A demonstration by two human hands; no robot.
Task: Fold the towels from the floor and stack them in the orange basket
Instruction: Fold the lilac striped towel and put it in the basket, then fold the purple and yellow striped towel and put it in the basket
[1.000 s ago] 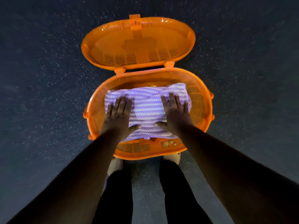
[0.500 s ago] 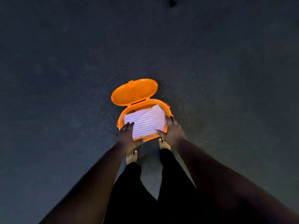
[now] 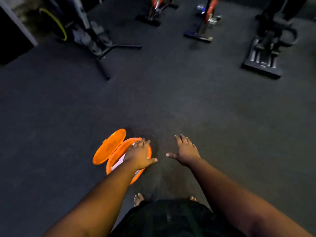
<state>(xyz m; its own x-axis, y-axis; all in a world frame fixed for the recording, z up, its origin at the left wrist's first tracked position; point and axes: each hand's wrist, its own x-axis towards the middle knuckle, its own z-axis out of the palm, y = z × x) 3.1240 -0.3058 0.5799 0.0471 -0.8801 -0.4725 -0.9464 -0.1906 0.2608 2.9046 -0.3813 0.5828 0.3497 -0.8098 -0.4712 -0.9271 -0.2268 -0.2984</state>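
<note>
The orange basket (image 3: pixel 118 156) stands on the dark floor at lower left, small in view, its lid (image 3: pixel 109 148) swung open to the left. A folded white-and-lilac towel (image 3: pixel 118 162) lies inside, mostly hidden behind my left forearm. My left hand (image 3: pixel 139 154) hovers in the air in front of the basket, fingers spread and holding nothing. My right hand (image 3: pixel 185 151) hangs over bare floor to the right of the basket, fingers also spread and empty.
Dark rubber floor (image 3: pixel 171 103) stretches ahead. Exercise machines stand along the far edge: a rack with a yellow hoop (image 3: pixel 56 24) at left, red-framed bikes (image 3: pixel 205 23) in the middle, a black machine base (image 3: pixel 263 62) at right. My bare feet (image 3: pixel 138 199) stand below the basket.
Both hands have lifted off the towel and basket. The view has risen far above the basket and turned right, bringing gym equipment into sight.
</note>
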